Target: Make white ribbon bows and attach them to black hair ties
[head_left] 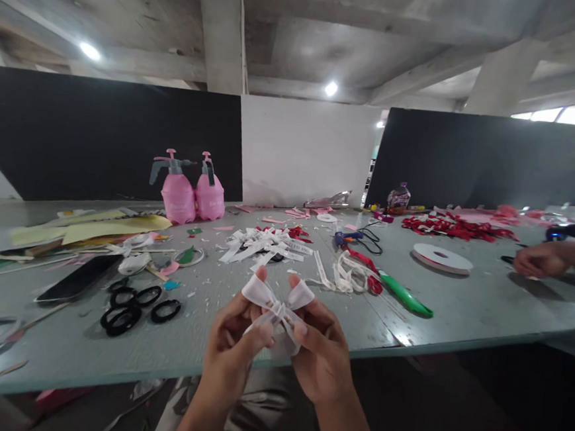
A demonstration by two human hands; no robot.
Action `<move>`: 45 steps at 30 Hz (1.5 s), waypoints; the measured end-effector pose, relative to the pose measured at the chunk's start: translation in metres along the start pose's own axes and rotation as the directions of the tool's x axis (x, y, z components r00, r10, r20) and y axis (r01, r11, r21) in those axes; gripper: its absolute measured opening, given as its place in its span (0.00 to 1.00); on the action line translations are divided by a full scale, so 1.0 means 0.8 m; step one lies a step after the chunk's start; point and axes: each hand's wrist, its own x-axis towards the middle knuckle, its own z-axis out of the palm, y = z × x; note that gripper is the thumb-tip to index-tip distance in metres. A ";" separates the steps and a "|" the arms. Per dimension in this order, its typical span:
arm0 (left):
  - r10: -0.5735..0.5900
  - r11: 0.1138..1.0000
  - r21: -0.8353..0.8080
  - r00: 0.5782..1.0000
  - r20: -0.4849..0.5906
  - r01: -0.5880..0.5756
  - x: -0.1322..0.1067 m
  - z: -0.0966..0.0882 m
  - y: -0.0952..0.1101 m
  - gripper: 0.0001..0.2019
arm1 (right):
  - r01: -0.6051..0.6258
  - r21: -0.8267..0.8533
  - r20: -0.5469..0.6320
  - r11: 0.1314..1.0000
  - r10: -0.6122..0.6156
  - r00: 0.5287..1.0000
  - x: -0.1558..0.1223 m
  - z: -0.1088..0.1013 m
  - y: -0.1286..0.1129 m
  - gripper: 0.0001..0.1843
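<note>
Head view: left hand [235, 344] and right hand [319, 354] together pinched 1 white ribbon bow [276, 302] above the grey table's [459, 309] near edge.

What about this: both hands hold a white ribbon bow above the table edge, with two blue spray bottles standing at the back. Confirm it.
Not quite. In the head view the two spray bottles are pink, not blue. The rest holds: the left hand and right hand hold a white ribbon bow above the table edge.
</note>
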 end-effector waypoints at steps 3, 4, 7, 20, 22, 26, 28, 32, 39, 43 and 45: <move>0.017 0.995 0.095 1.000 -0.010 -0.016 -0.004 0.000 0.002 0.29 | 0.055 -0.045 0.023 0.997 -0.054 0.998 -0.004 -0.001 0.000 0.26; 0.024 0.996 0.083 1.000 -0.007 -0.023 -0.005 0.001 0.003 0.29 | 0.062 -0.055 0.025 0.997 -0.061 0.998 -0.004 0.001 0.000 0.27; 0.002 1.000 0.029 1.000 0.023 -0.003 -0.008 0.006 0.006 0.31 | 0.056 -0.058 0.021 0.997 -0.055 0.998 -0.004 0.005 0.000 0.31; -0.047 0.996 -0.081 0.999 -0.027 0.044 -0.014 0.012 0.000 0.29 | -0.029 0.061 0.070 0.998 0.024 0.997 -0.002 0.007 -0.006 0.32; -0.067 0.994 -0.090 0.998 0.021 0.069 -0.014 0.010 -0.001 0.29 | -0.040 0.056 0.056 0.998 0.037 0.998 -0.001 0.005 -0.005 0.31; -0.077 0.997 -0.010 0.996 0.053 0.078 -0.010 -0.002 -0.004 0.29 | 0.013 -0.033 0.064 0.999 -0.011 0.998 -0.003 0.001 -0.005 0.30; -0.056 0.996 0.067 0.998 0.018 0.055 -0.008 -0.009 -0.004 0.27 | 0.040 -0.107 0.099 0.993 -0.029 0.995 -0.004 0.001 -0.007 0.30; 0.062 0.983 0.175 0.997 -0.035 -0.055 -0.007 -0.015 -0.006 0.22 | 0.074 -0.244 0.156 0.967 -0.036 0.987 -0.006 0.003 -0.013 0.28; 0.093 0.977 0.203 0.990 -0.110 -0.069 -0.007 0.004 -0.014 0.23 | 0.147 -0.383 0.143 0.912 -0.099 0.985 -0.005 -0.004 -0.014 0.24; 0.079 0.978 0.204 0.984 -0.157 -0.045 -0.007 0.005 -0.017 0.23 | 0.205 -0.547 0.145 0.811 -0.150 0.978 -0.006 -0.012 -0.011 0.23; 0.076 0.976 0.214 0.978 -0.196 -0.033 -0.008 0.005 -0.018 0.23 | 0.246 -0.616 0.180 0.749 -0.170 0.969 -0.006 -0.016 -0.008 0.23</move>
